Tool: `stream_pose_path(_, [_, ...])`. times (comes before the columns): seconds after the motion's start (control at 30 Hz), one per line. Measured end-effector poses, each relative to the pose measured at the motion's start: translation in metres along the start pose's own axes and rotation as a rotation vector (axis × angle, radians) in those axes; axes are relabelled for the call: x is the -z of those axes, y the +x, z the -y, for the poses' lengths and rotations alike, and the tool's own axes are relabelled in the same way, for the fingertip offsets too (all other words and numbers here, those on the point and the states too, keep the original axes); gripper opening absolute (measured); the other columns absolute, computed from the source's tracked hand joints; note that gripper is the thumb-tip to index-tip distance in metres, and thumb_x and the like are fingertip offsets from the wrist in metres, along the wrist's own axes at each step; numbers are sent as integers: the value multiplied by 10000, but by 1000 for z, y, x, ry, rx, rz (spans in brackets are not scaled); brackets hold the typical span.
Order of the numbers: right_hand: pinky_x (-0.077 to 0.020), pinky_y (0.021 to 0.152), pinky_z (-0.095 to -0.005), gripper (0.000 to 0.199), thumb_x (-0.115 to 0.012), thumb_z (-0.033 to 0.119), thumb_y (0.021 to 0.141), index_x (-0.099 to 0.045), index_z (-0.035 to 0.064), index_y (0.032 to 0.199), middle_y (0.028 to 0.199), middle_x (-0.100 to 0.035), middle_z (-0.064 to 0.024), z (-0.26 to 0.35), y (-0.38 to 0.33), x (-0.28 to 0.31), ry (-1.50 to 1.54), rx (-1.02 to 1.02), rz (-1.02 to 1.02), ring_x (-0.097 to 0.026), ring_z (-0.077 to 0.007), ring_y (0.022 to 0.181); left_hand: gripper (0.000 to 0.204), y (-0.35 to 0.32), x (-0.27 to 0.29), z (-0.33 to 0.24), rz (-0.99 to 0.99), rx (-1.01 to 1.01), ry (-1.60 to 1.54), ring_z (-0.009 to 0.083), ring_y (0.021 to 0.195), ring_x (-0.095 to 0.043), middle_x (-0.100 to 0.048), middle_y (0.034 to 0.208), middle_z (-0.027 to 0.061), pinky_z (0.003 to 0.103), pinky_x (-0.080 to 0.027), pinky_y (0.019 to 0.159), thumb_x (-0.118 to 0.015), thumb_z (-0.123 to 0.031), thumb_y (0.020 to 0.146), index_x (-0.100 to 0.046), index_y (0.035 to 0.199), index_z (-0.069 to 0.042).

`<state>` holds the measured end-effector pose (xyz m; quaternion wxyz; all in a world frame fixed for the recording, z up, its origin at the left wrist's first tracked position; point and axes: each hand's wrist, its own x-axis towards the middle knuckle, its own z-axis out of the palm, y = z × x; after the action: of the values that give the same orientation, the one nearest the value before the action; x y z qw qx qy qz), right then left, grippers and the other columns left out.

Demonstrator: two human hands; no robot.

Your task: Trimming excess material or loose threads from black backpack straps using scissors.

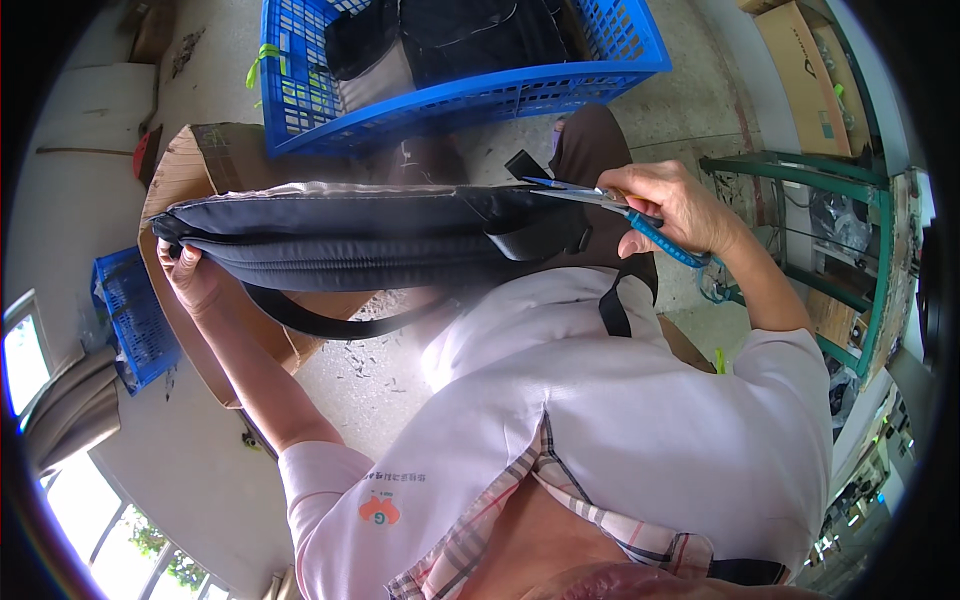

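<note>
Workshop floor (340,372) all round you, pale, dark scraps scattered on it; daylight from windows (75,500) at lower left.

Black bag (340,235) is up front, lying crosswise over your thighs and the open cardboard box (185,185) to your left. Long edge with the ribbed band faces you, pale raw-looking edge away. Probably turned like that so the strap side is within reach.

Your left hand (190,275) is clamped on the bag's left corner, fingers curled round it. Reads as an anchor: keeps that end up and the length fairly straight. What carries the middle is hidden; lap or box rim, cannot tell.

Your right hand (675,205) is closed round the scissors (660,237), blue handles in the palm, blades pointing left across the bag's right end. Blades look slightly apart. Tips sit at a short black strap end (525,165) sticking up there; contact or just beside, cannot tell. Low, flat blade angle likely keeps the points off the bag's face.

Loose webbing loop (535,240) hangs at the right end, nearer you than the blades. Long strap (335,325) droops below the bag on the left, out of the scissors' way.

Further out: big blue crate (400,118) beyond your knees, dark fabric pieces (480,35) in it, presumably parked there for easy reach. Smaller blue crate (140,320) far left, green metal rack (885,265) on the right.
</note>
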<state>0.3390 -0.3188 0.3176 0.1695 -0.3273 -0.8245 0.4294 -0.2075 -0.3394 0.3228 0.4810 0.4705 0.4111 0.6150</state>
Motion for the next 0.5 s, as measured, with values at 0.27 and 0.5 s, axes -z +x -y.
stream_pose_path(0.27, [-419, 512, -280, 547, -747, 390, 625, -551, 2, 958, 675, -524, -52, 1, -3, -6, -21, 57, -40, -455, -156, 518, 438, -3, 1, 2, -32, -2, 1, 206, 925, -571, -610, 985, 79, 357, -409, 884, -763, -76, 618, -573, 1009, -28])
stream_pose_path(0.5, [-417, 512, -290, 552, -751, 384, 613, -544, 11, 963, 669, -508, -47, 10, 4, -4, -16, 24, -32, -452, -162, 527, 455, -1, -4, 4, -40, 8, 24, 192, 920, -566, -606, 983, 67, 329, -403, 878, -768, -81, 610, -569, 1015, -22])
